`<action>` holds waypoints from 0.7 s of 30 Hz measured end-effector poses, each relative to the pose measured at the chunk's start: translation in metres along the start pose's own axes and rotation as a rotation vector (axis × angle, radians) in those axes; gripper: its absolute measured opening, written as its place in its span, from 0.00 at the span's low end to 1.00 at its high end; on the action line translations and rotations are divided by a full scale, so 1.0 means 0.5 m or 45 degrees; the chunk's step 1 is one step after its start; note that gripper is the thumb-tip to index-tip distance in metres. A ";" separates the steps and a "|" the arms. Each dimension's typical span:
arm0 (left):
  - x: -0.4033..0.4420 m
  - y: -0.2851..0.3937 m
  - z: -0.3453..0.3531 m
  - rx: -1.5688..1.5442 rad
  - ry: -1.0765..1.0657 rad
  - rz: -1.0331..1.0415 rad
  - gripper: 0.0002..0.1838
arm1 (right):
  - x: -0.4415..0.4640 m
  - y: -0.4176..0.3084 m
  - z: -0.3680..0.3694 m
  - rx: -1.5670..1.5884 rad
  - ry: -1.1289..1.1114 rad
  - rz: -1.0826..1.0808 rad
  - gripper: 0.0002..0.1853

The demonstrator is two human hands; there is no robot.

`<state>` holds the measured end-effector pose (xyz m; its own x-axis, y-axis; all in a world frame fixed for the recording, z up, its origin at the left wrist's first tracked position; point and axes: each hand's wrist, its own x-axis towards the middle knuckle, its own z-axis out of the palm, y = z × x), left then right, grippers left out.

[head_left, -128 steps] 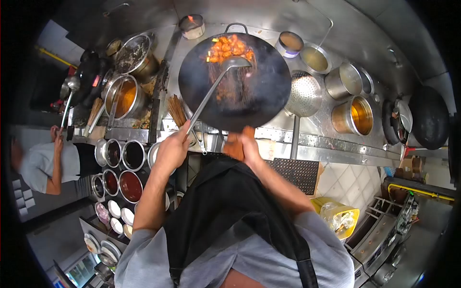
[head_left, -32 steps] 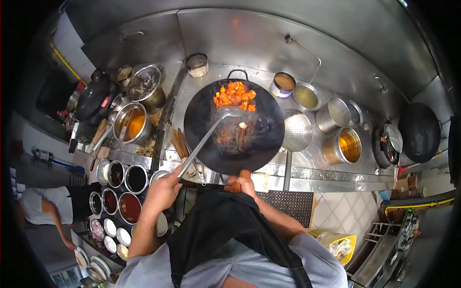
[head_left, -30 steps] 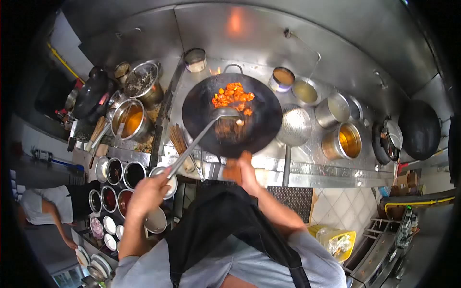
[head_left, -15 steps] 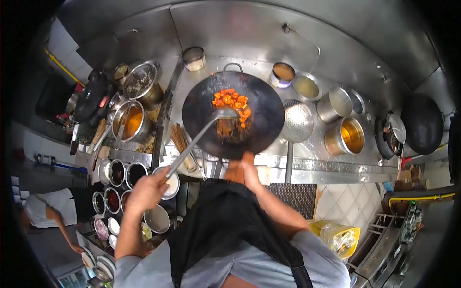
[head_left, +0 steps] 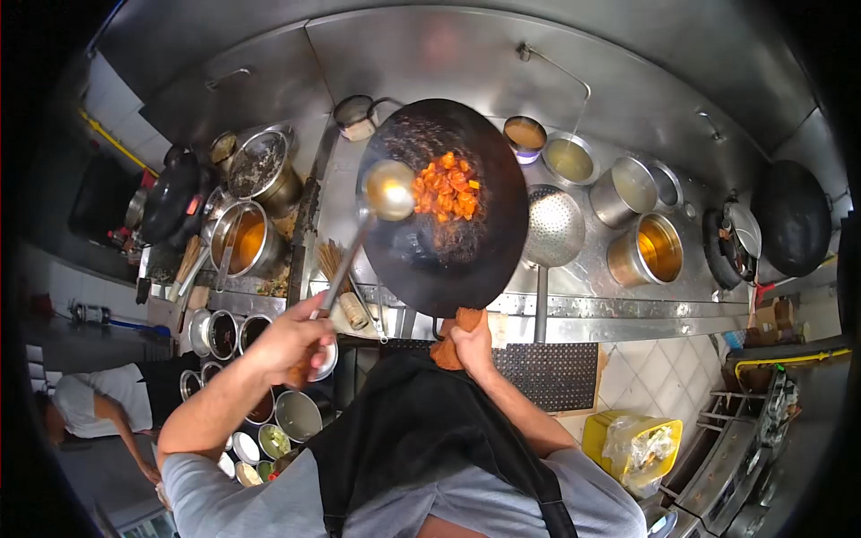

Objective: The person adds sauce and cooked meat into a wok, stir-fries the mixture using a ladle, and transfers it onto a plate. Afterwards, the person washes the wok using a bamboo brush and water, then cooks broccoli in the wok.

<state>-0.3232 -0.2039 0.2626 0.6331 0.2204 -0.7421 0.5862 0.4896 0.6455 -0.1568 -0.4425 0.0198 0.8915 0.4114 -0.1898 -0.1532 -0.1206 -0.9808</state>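
Left hand (head_left: 303,342) out front to left, fingers curled, forearm bare, elbow bent and flared outward. Right hand (head_left: 471,345) in front of body, fingers closed, bare forearm slanting inward. Hands apart.

A light grey shirt (head_left: 408,502) with short, loose sleeves (head_left: 211,475) is worn. It is partly covered by a black apron (head_left: 417,417), its cloth softly creased and bordered by dark straps (head_left: 549,502) at the chest's sides.

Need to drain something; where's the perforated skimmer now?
In the head view, the perforated skimmer lies on the counter, right of the wok and left of the pot of orange liquid.
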 end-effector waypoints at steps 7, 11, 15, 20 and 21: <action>0.129 -0.105 0.137 -1.080 -0.640 -0.191 0.05 | 0.061 -0.114 0.001 0.565 -0.218 0.606 0.15; 0.142 -0.135 0.133 -1.209 -0.684 -0.197 0.12 | 0.016 -0.120 -0.008 0.636 -0.126 0.747 0.13; 0.147 -0.148 0.103 -1.163 -0.783 -0.145 0.15 | 0.020 -0.108 -0.008 0.728 -0.162 0.741 0.16; 0.169 -0.106 0.089 -1.021 -0.721 -0.032 0.03 | 0.182 -0.041 0.016 0.669 -0.322 0.782 0.17; 0.160 -0.091 0.083 -1.033 -0.706 -0.037 0.05 | 0.171 -0.094 0.032 0.631 -0.311 0.786 0.16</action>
<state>-0.2785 -0.2436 0.1814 0.8932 -0.1265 -0.4314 0.2112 0.9652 0.1543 -0.0801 -0.3872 0.0490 0.4765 0.5933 -0.6488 -0.8058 -0.0004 -0.5922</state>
